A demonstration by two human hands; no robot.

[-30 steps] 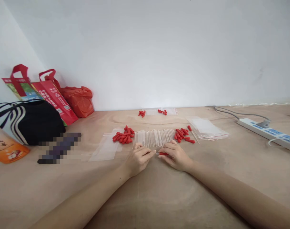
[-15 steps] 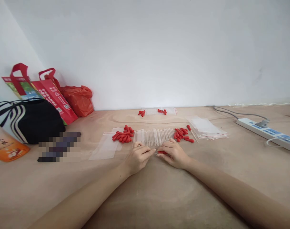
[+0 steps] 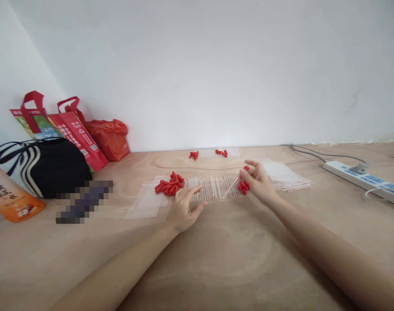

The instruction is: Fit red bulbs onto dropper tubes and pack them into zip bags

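My right hand point(image 3: 256, 181) pinches a dropper point(image 3: 231, 188) by its red rubber bulb, above the right end of a row of thin clear tubes point(image 3: 212, 186). The dropper's clear stem slants down to the left over the row. My left hand point(image 3: 186, 210) is open, thumb and fingers apart, at the near left side of the row. A pile of red rubber bulbs point(image 3: 169, 185) lies just beyond the left hand. Under the right hand is a smaller heap of red bulbs point(image 3: 244, 188), partly hidden by the fingers.
Clear plastic bags point(image 3: 143, 203) lie at left, and a stack of bags point(image 3: 287, 175) at right. Further back are small red pieces point(image 3: 193, 155) on another bag. A power strip point(image 3: 361, 177) stands right. A black bag point(image 3: 61, 166) and red bags point(image 3: 108, 138) stand left.
My hands were together holding a red-bulbed dropper between them. My right hand has moved right and away with the dropper; my left hand has let go and opened. The view has shifted slightly.
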